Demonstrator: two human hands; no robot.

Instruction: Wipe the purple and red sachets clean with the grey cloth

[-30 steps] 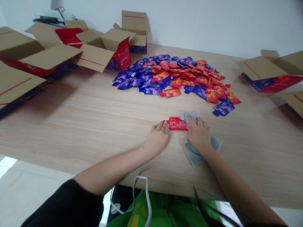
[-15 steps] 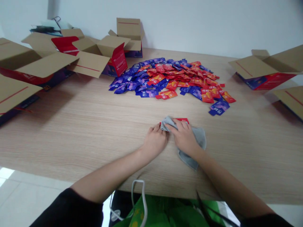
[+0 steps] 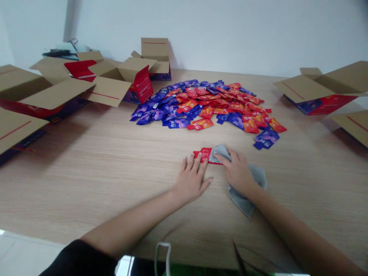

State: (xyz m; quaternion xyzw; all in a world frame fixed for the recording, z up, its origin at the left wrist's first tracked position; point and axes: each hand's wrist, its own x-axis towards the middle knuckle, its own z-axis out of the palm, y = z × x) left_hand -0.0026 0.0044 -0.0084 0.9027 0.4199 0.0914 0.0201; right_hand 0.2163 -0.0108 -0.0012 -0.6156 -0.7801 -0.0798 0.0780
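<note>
A red sachet lies flat on the wooden table in front of me. The fingertips of my left hand rest on its lower left edge, fingers spread. My right hand grips a grey cloth, whose bunched end is pressed onto the right part of the sachet. The cloth's loose part trails on the table under my right wrist. The sachet's right part is hidden by the cloth and fingers.
Beyond my hands lies a wide pile of purple and red sachets. Open cardboard boxes stand at the left, at the back and at the right. A clip and papers lie in the back left corner.
My right hand has slid the cloth to the right across the sachet, baring its left part. My left hand's fingers, curled before, are now spread. The view has tilted up a little.
</note>
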